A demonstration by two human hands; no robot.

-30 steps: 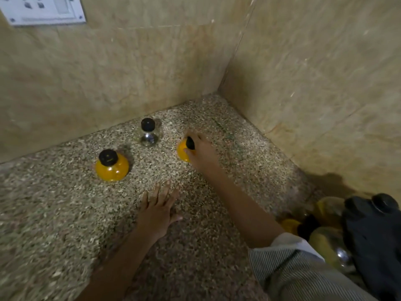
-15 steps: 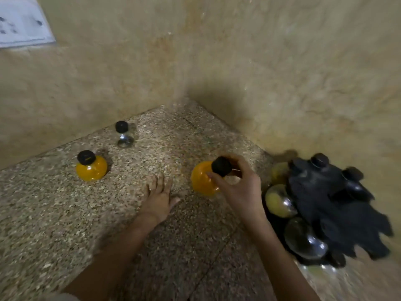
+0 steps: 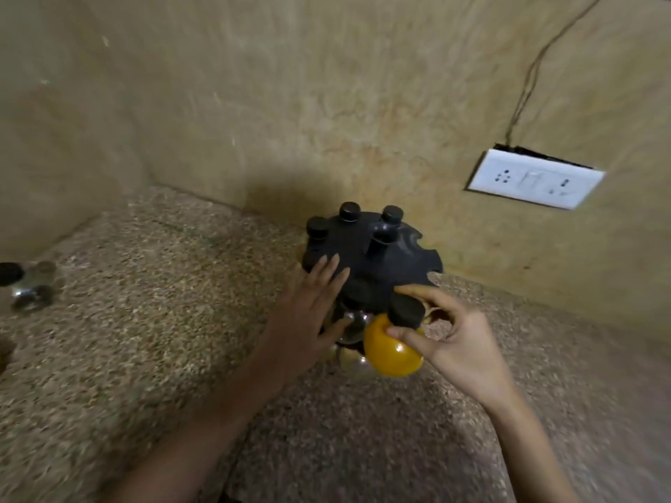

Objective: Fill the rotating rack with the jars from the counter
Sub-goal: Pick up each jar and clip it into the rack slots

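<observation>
The black rotating rack [image 3: 377, 259] stands on the speckled counter [image 3: 163, 321] against the back wall, with several black jar caps poking up through its slotted top. My right hand [image 3: 454, 339] grips the black cap of a round yellow jar [image 3: 390, 348] and holds it at the rack's near edge. My left hand [image 3: 308, 314] lies flat with spread fingers on the rack's left side. A clear jar with a black cap [image 3: 27, 285] lies blurred on the counter at the far left edge.
A white socket plate [image 3: 533, 177] with a thin wire above it is set in the wall right of the rack. Tan walls meet in a corner at the back left. Shiny jar bodies [image 3: 354, 323] hang under the rack's top.
My right hand has carried the yellow jar from the counter's corner to the rack. My left hand left the counter and came onto the rack. The view swung right.
</observation>
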